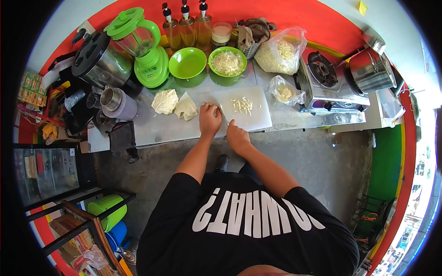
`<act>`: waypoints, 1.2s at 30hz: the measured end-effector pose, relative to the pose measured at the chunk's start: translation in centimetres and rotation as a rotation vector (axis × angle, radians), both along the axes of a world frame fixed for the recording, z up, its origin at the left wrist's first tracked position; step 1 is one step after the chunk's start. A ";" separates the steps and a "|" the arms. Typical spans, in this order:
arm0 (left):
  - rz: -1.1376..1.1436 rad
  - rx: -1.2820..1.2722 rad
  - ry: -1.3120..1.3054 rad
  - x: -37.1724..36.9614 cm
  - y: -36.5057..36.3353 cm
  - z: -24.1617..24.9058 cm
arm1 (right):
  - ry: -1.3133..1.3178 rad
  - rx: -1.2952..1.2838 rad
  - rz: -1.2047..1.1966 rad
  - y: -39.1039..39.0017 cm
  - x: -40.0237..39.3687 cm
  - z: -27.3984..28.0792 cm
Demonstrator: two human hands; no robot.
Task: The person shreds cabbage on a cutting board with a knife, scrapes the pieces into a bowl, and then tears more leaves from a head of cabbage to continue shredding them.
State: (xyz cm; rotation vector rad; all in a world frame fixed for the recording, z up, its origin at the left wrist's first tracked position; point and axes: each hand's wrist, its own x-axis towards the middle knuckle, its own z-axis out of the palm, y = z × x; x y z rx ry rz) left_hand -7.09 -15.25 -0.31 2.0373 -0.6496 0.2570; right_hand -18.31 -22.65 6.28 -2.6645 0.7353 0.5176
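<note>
On the steel counter lies a white cutting board [258, 117] with a small pile of pale shredded pieces [242, 106]. At the board's left edge my left hand [210, 118] is closed around a piece of food, mostly hidden by the fingers. My right hand [238, 137], just to its right, grips a knife [225, 120] whose blade points up toward the left hand. Two pale cabbage-like pieces [165, 101] [186, 106] rest left of the board. Behind it, a green bowl [224, 82] holds similar shreds, beside another green bowl [188, 63].
A green blender [151, 64], pump bottles [188, 30] and a metal flask [118, 102] stand left and behind. Plastic bags [278, 57] [286, 90] lie to the right, near a gas stove [334, 92] with a steel pot [372, 71].
</note>
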 end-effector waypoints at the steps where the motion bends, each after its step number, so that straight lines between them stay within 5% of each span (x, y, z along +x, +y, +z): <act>1: 0.001 0.000 0.000 0.1 0.1 -0.1 | 0.000 0.000 0.001 -0.2 0.3 -0.1; 36: 0.008 0.036 -0.027 0.0 0.2 -0.1 | -0.009 0.020 0.029 0.9 0.3 0.1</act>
